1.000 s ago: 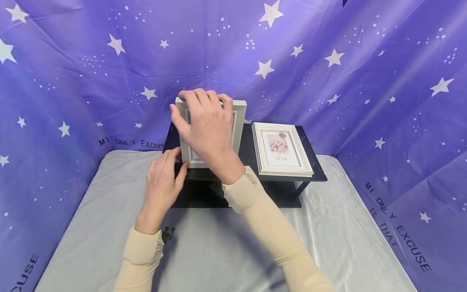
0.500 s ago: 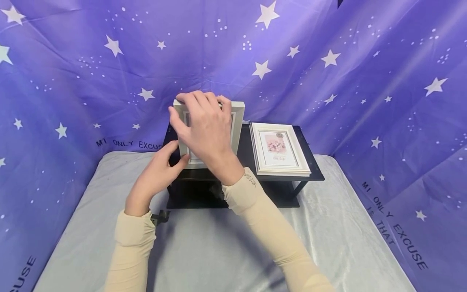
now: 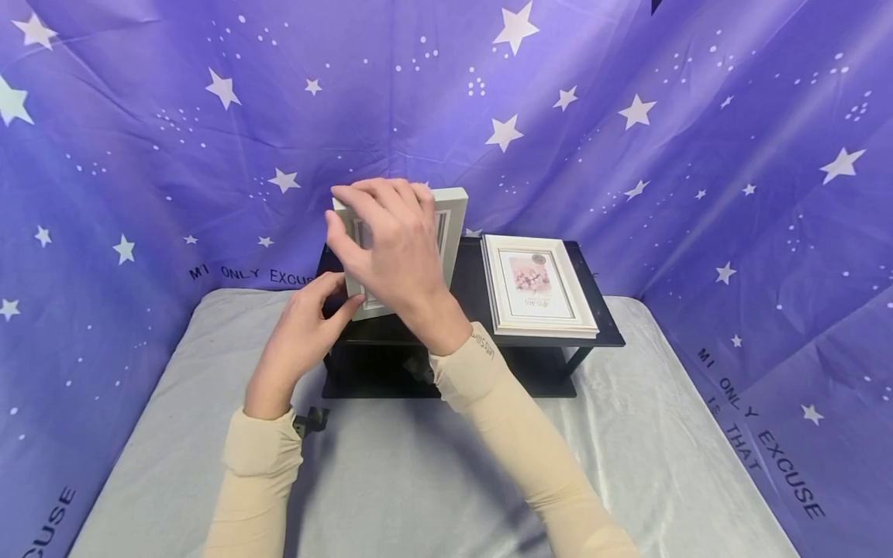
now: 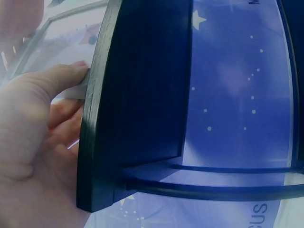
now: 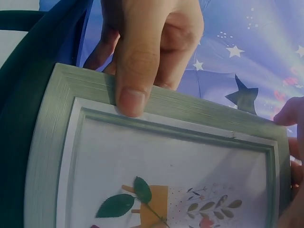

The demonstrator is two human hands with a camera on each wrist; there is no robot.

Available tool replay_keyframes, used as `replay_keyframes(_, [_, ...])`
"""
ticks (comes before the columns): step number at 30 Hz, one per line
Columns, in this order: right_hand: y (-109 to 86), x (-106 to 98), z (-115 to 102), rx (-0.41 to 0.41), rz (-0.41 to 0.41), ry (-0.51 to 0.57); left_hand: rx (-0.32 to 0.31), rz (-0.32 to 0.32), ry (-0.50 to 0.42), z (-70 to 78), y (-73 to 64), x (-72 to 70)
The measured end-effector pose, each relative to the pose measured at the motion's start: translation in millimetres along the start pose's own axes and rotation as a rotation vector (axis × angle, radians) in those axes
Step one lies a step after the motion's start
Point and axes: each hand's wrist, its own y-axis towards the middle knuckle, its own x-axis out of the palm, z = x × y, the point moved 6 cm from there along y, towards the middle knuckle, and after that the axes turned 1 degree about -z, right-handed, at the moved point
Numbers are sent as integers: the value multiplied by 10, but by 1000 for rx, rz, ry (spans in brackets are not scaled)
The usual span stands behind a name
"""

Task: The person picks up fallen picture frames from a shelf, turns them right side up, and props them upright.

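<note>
A pale grey-green picture frame (image 3: pixel 452 225) stands upright, slightly turned, on the left half of a black two-tier stand (image 3: pixel 470 302). My right hand (image 3: pixel 401 240) reaches across its front and grips the top edge, covering much of the picture. Low on the frame's left side, my left hand (image 3: pixel 300 329) pinches the edge between thumb and fingers. The right wrist view shows that left thumb (image 5: pixel 133 97) on the frame's border, beside a white inner mat and a print of leaves and flowers. In the left wrist view, the left hand (image 4: pixel 28 128) is beside the stand's edge.
A cream picture frame (image 3: pixel 582 298) with a pink flower print lies face up on the stand's right half. Grey cloth (image 3: pixel 391 480) covers the table. A purple star-patterned curtain (image 3: pixel 418 116) hangs close behind and along both sides.
My left hand has shifted its hold at the frame's lower left, thumb and fingers now spread wider apart. The grey-green frame has turned slightly, its right side swinging back, with my right hand still on top.
</note>
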Motion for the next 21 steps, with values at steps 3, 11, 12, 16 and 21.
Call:
replay_keyframes(3, [-9,-24,9,-47,7,69,27,43,10,53,-3,17])
replay_keyframes(11, [-27,-51,-3,-119,-20,148,-65,232,202,211,-31,86])
replay_keyframes(12, [-33,-48,-5,-123,-27,146,-87,248,216,225,-40,103])
replay_keyframes(16, [-50,-50,22,-118,-52,146,-136,276,222,280,-55,177])
replay_keyframes(21, [-74,-61,68,-110,-61,157,-172,299,215,335,-73,257])
